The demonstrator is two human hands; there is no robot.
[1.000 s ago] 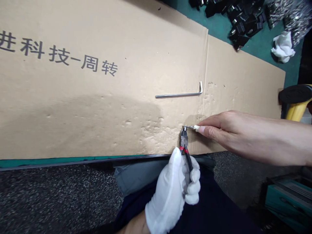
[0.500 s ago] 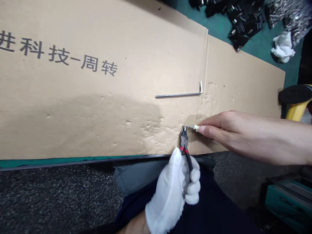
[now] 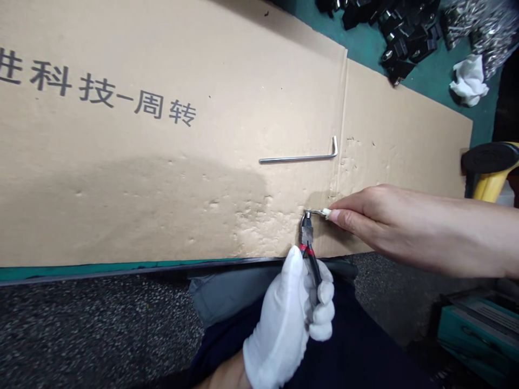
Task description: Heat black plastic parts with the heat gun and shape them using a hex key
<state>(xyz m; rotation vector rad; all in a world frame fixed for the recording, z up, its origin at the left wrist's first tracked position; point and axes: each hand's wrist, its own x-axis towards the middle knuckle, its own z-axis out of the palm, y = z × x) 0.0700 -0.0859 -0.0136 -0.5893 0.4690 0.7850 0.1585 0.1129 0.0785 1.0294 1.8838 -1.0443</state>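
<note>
My left hand (image 3: 284,313), in a white glove, is wrapped round the black and red handles of a pair of pliers (image 3: 307,235). In the jaws sits a small shiny metal piece (image 3: 308,214), too small to name surely. My bare right hand (image 3: 365,216) pinches a thin bent metal rod with a pale wrapped end (image 3: 326,213) between thumb and forefinger. The rod's far end meets the metal piece at the plier tips. Farther up the cardboard (image 3: 227,124), a loose L-shaped hex key (image 3: 298,159) lies flat.
Several black parts (image 3: 399,43) lie on the green table at the back right, beside bags of small metal pieces (image 3: 486,27) and a crumpled white tissue (image 3: 469,80). A yellow and black object (image 3: 490,167) stands at the right. Below it is a teal box (image 3: 478,335).
Both hands, the pliers and the rod hold nearly the same place. The whole view has shifted very slightly.
</note>
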